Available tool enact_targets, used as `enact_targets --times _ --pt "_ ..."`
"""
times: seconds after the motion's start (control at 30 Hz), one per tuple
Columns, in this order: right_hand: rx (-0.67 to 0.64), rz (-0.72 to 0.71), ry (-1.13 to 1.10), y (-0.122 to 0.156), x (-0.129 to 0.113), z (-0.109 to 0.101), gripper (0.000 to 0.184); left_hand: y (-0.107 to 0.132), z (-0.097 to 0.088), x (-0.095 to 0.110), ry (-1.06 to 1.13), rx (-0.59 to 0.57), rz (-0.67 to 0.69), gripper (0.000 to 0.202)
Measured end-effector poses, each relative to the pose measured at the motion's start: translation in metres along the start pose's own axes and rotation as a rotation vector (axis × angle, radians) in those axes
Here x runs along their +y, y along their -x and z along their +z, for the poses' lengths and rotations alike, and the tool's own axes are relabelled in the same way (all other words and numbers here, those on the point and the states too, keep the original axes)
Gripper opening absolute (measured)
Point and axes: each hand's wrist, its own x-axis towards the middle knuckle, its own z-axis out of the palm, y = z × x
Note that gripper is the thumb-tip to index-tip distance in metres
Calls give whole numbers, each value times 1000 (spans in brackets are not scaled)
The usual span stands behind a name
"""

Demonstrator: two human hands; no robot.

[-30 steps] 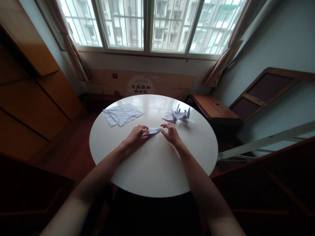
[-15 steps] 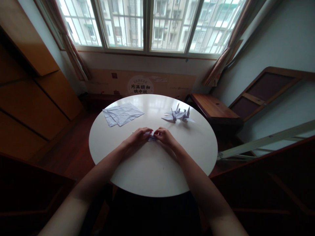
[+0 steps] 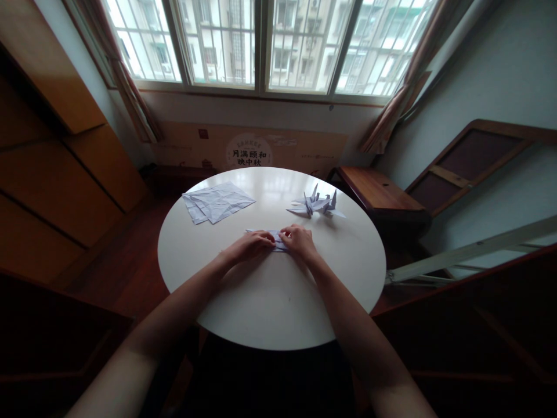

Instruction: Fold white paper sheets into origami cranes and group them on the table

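A small folded piece of paper (image 3: 279, 242) lies at the middle of the white round table (image 3: 265, 307), between my hands and partly covered by them. My left hand (image 3: 255, 245) is closed on its left part, fingers bent and pressed together near the paper's middle. From the right, my right hand (image 3: 298, 239) pinches the paper with thumb and fingertips. The paper's far left tip pokes out beyond my left hand. Beyond my right hand stand folded paper cranes (image 3: 317, 203), their wings overlapping.
Creased paper sheets (image 3: 217, 201) lie stacked at the table's far left. Past the table's right edge is a low wooden stand (image 3: 378, 188), with a wooden-framed panel (image 3: 470, 157) leaning on the wall. A printed cardboard panel (image 3: 183, 145) stands under the barred window.
My left hand has slid right and slightly nearer, its fingers now lower over the paper. My right hand has shifted a little right, and more of the folded paper shows between them.
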Motion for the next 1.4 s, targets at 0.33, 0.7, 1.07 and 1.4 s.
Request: enact_targets --times 0.33,0.7,1.07,1.4 --pt "27 -198 42 1 5 -8 15 -2 -1 7 -100 -39 38 23" --pt "-69 -368 -258 -2 9 13 16 1 -4 1 -411 11 -165 20" --pt "-105 -478 -399 -2 5 10 22 -1 -2 6 -276 -25 -281 33" --pt "-27 -472 -308 -4 9 14 24 0 -7 3 -272 -111 -370 30"
